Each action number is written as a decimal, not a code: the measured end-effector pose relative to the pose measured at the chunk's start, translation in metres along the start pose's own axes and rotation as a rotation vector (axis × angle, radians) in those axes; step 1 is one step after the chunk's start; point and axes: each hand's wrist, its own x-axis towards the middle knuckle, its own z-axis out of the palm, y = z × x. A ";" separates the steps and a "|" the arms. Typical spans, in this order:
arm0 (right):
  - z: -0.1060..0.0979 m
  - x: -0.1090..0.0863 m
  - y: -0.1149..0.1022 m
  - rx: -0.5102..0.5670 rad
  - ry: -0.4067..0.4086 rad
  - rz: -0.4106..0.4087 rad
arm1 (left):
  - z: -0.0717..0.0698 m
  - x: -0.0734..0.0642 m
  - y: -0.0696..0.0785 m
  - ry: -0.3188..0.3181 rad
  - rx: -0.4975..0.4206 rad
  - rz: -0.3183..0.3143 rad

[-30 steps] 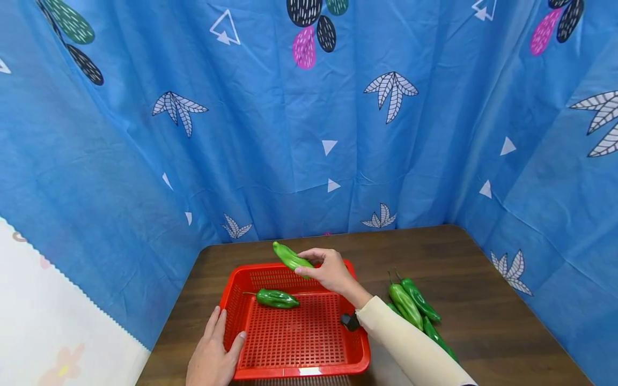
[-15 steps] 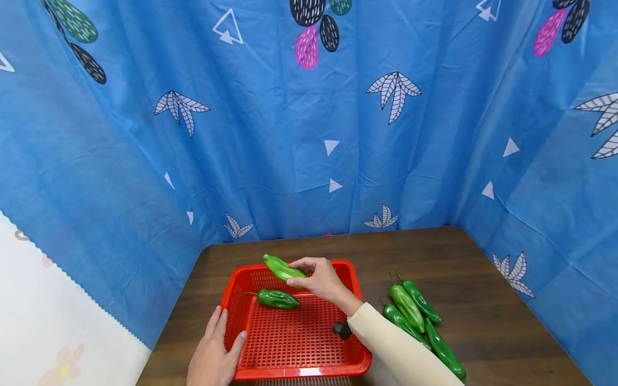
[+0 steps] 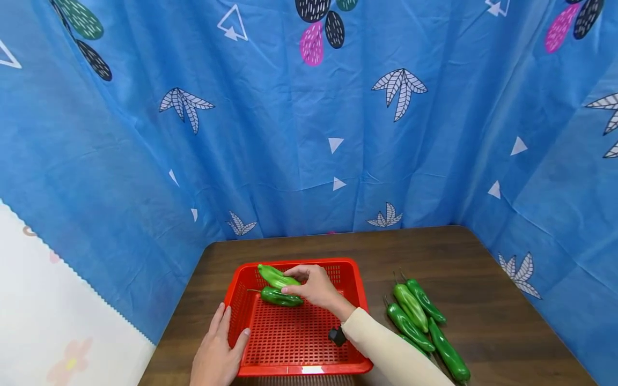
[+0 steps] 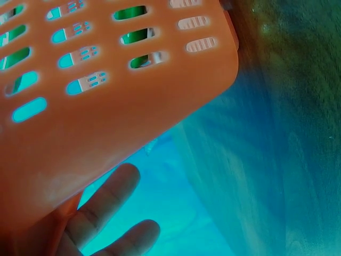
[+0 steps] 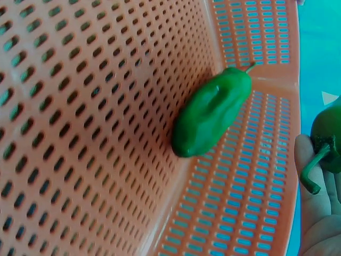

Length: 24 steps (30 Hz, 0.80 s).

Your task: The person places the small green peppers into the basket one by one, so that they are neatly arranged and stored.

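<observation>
A light green pepper (image 3: 275,276) is pinched between the thumb and fingers of my right hand (image 3: 313,287), tilted over the far left part of the red basket (image 3: 359,292). Its stem end and my fingers show at the right edge of the right wrist view. Below it in the head view, a dark green pepper (image 5: 213,114) lies on the basket floor against the wall. My left hand (image 3: 217,348) holds the basket's near left rim, thumb on the inner side and fingers along the outside. In the left wrist view two fingertips (image 4: 125,178) show past the basket's edge.
Several green peppers (image 3: 410,308) lie in a group on the wooden table (image 3: 502,327), right of the basket. A black wrist camera (image 3: 337,336) sits under my right wrist, over the basket. Blue patterned curtains (image 3: 285,134) stand behind the table.
My right hand has moved left and lowered the light green pepper from above the back rim to close over the dark green one. The left hand stays at the rim.
</observation>
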 end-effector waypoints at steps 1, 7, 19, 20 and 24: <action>0.002 0.001 0.001 0.001 -0.003 0.004 | 0.000 0.000 0.000 0.000 0.000 -0.001; 0.011 0.002 0.006 -0.022 -0.025 0.026 | 0.002 0.000 -0.001 0.013 0.000 0.009; 0.022 -0.002 0.012 -0.082 -0.064 0.027 | 0.002 -0.002 0.000 0.006 0.002 -0.004; 0.022 -0.002 0.012 -0.074 -0.069 0.032 | 0.002 -0.002 0.001 0.005 0.001 -0.006; 0.022 0.000 0.015 -0.061 -0.086 0.053 | 0.001 -0.001 0.002 0.008 -0.006 -0.008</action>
